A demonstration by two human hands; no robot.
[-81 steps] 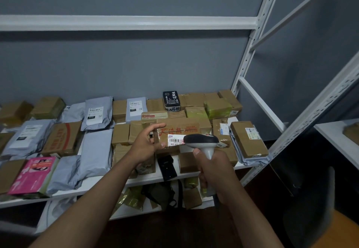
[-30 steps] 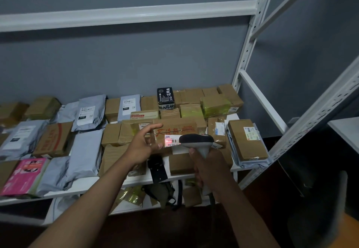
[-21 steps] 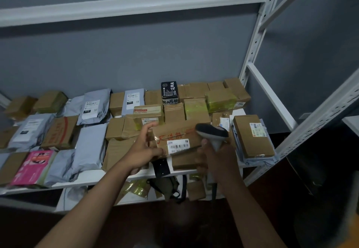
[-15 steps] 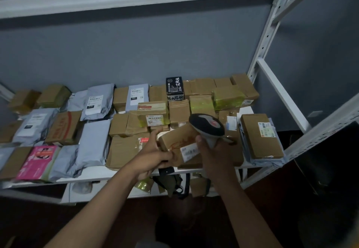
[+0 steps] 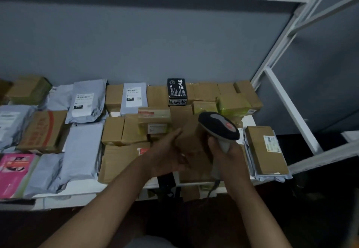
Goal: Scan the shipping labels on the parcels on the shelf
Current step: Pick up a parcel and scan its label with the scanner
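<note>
Two hands up: left hand [image 5: 171,156] grips box [image 5: 191,139], right hand [image 5: 229,152] scanner [image 5: 218,126] beside.

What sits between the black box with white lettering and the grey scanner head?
In the head view, a plain brown cardboard box lies between the black box and the scanner.

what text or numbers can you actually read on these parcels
"231": label on the upright grey mailer.
"010", likely: label on the grey mailer to its left.
Large white Chinese characters on the black box.
All other labels and print: too blurred to read.
</note>
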